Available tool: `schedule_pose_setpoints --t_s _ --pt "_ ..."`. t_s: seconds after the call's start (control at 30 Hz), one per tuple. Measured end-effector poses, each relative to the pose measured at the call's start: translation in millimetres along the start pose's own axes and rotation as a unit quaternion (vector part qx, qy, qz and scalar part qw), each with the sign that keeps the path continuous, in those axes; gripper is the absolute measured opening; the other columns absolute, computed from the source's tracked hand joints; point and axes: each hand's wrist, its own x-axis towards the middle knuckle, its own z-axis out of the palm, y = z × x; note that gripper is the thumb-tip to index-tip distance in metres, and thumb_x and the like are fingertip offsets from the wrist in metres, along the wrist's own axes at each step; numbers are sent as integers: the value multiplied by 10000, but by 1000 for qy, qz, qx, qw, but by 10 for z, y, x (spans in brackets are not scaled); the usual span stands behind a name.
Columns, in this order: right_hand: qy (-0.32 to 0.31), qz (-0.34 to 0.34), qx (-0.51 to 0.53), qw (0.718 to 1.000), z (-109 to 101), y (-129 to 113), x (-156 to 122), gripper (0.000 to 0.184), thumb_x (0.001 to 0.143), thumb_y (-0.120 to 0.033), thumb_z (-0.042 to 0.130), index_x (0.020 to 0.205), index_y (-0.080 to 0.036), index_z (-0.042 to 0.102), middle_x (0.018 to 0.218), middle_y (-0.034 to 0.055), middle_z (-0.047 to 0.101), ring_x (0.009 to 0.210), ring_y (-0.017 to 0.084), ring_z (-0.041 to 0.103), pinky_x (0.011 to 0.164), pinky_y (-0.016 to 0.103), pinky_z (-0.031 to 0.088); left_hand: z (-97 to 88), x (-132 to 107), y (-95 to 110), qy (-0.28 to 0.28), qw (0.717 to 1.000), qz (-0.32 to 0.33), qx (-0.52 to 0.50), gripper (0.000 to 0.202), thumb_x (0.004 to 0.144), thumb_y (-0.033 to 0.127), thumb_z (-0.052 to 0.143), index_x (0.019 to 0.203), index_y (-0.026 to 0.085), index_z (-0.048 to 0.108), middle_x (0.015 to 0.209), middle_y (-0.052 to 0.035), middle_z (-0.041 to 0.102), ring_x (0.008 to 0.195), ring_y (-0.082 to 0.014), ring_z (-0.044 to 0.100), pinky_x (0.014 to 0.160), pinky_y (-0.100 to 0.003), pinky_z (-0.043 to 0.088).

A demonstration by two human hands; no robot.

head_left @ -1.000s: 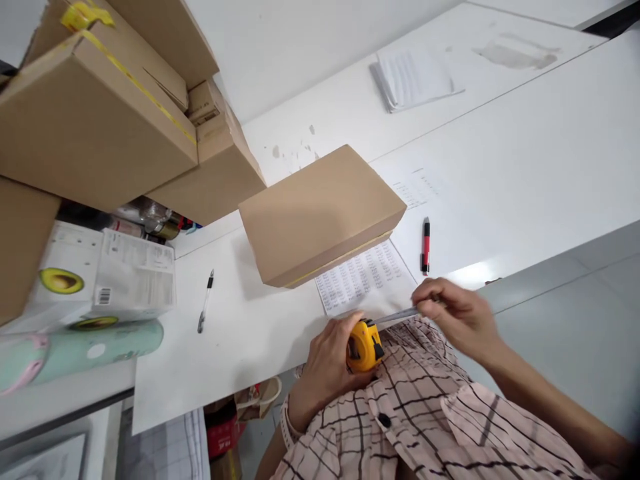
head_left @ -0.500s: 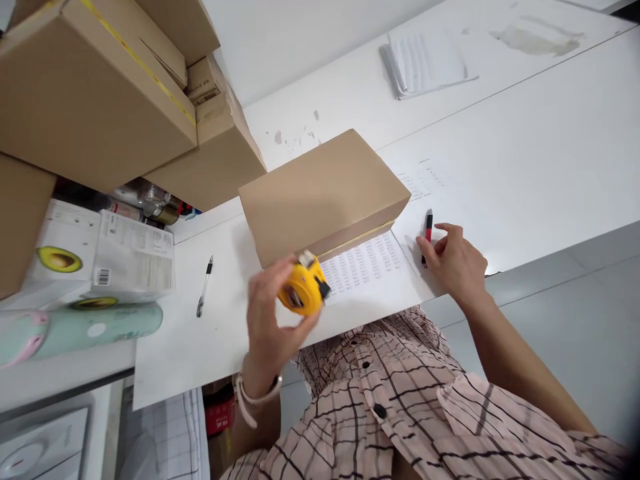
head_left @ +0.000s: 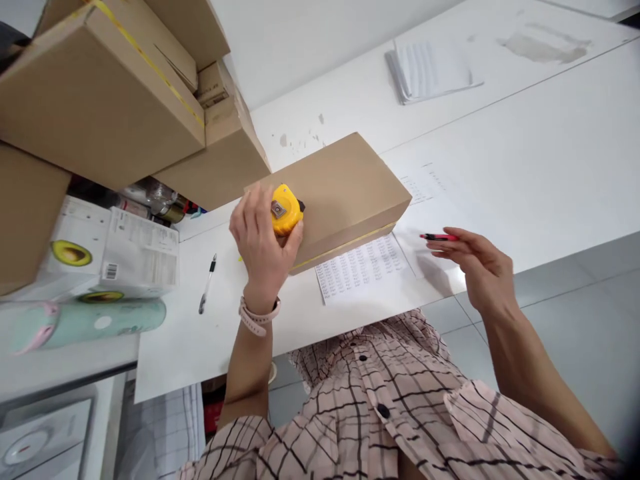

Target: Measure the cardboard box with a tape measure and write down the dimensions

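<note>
My left hand (head_left: 265, 233) is wrapped round a yellow tape measure (head_left: 287, 212), over the left end of a closed cardboard box (head_left: 345, 190). Whether the tape measure touches the box top I cannot tell. Under the box's near edge lies a sheet of paper (head_left: 363, 267) with columns of small handwriting or print. To the right of the box, my right hand (head_left: 483, 267) grips a red and black pen (head_left: 440, 237) between thumb and fingers, raised above the table with one end pointing left.
A clear pen with a black cap (head_left: 207, 283) lies on the white table (head_left: 525, 160) at left. Stacked cardboard boxes (head_left: 130, 100), an avocado-printed carton (head_left: 135, 253) and a mint bottle (head_left: 110, 317) crowd the left side. A paper stack (head_left: 433, 70) rests at the back.
My left hand has carried the tape measure up and left, from the box's near edge to over its left end. My right hand has lifted the red and black pen off the table.
</note>
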Motion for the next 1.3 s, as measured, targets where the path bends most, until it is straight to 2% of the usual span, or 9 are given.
schedule_pose_setpoints --t_s 0.1,0.23,0.37,0.47,0.57,0.67,0.77,1.0,1.3 --pt "26 -32 30 999 42 -78 -210 318 824 -351 798 1113 -277 686 907 31 761 904 238 731 802 411 594 97 -434 372 72 992 73 -76 402 925 239 635 1319 177 587 1261 -127 703 1221 -272 633 1054 -458 472" --pt "85 -48 -37 995 189 -49 -445 262 872 -463 750 836 -245 610 647 -24 627 576 153 574 594 313 484 477 -1249 916 -79 963 166 -197 341 988 269 550 1283 118 626 1113 -119 760 1098 -219 691 963 -362 542" --pt "-23 3 -47 999 342 6 -546 448 1018 -615 423 1133 -245 647 763 26 705 791 211 690 743 360 522 782 -1673 1121 -284 928 221 -101 651 1018 553 465 1386 23 552 1478 -239 563 1423 -327 492 1167 -463 413" --pt "-79 22 -67 994 425 56 -534 448 966 -597 559 1249 -260 643 1008 72 757 1000 252 706 839 387 539 813 -1683 1117 -316 912 261 -14 535 1062 371 426 1478 38 474 1576 -214 465 1482 -303 428 1226 -461 337" --pt "-47 18 -116 992 463 135 -491 294 901 -538 687 915 -245 665 823 20 694 719 186 640 665 318 510 777 -1637 1131 -274 916 291 38 462 1060 212 376 1471 33 491 1548 -207 503 1421 -287 508 1211 -442 362" --pt "-53 18 -121 991 447 199 -440 267 945 -506 636 894 -244 620 723 -19 613 595 142 535 561 281 443 765 -1632 1171 -245 924 290 49 457 1062 214 363 1442 20 526 1507 -213 547 1368 -286 559 1182 -430 400" --pt "-87 23 -136 987 414 223 -400 258 942 -486 644 1029 -244 651 836 9 684 672 158 601 604 291 483 783 -1656 1184 -236 928 285 43 459 1060 217 366 1443 23 529 1508 -208 548 1365 -284 559 1169 -425 415" --pt "-42 -20 -159 986 464 279 -438 300 927 -402 675 733 -241 514 635 -33 583 564 133 536 559 279 446 822 -1682 1132 -249 926 283 18 460 1052 190 355 1452 46 531 1507 -185 556 1346 -257 571 1148 -400 437" --pt "-46 -18 -226 973 469 288 -444 325 916 -449 673 716 -236 532 605 -28 599 528 136 547 533 283 453 833 -1664 1119 -242 928 284 11 457 1053 185 334 1432 50 551 1482 -181 579 1326 -249 577 1137 -387 436"
